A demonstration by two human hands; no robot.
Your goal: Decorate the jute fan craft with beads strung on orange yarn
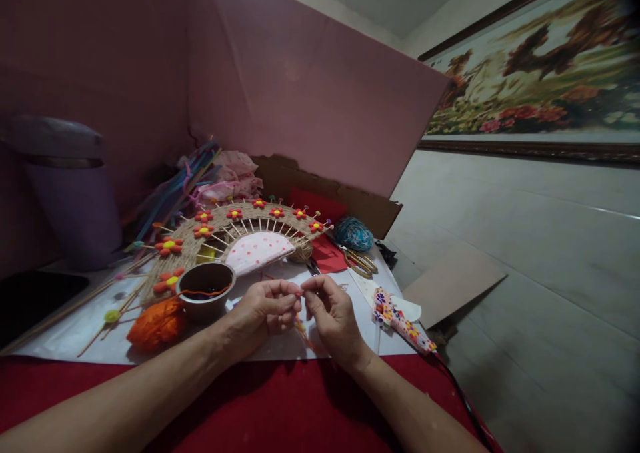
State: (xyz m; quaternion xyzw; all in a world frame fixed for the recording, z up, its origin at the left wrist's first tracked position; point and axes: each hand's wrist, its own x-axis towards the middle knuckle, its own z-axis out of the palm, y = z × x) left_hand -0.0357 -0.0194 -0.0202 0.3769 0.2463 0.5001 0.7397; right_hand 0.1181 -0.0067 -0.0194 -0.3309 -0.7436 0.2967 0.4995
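Note:
My left hand (273,306) and my right hand (333,316) meet fingertip to fingertip above the white sheet, both closed in a pinch. A tiny reddish bit shows where they meet, too small to name. Below the left fingers hangs an orange strand of yarn (301,330), partly hidden by the hands. Left of the left hand stand a dark cup (204,310) and an orange yarn ball (156,325), with a strand lying across the cup's rim. Behind the hands is a twine-wrapped arch (220,223) with red-and-yellow flowers, sticks and a dotted half-disc (260,250).
Gold-handled scissors (361,263) and a blue yarn ball (354,233) lie behind on the right. A flower-patterned glue gun (403,323) with a black cord rests at the right edge. A purple tumbler (73,200) stands left. Pink panels (310,80) rise behind.

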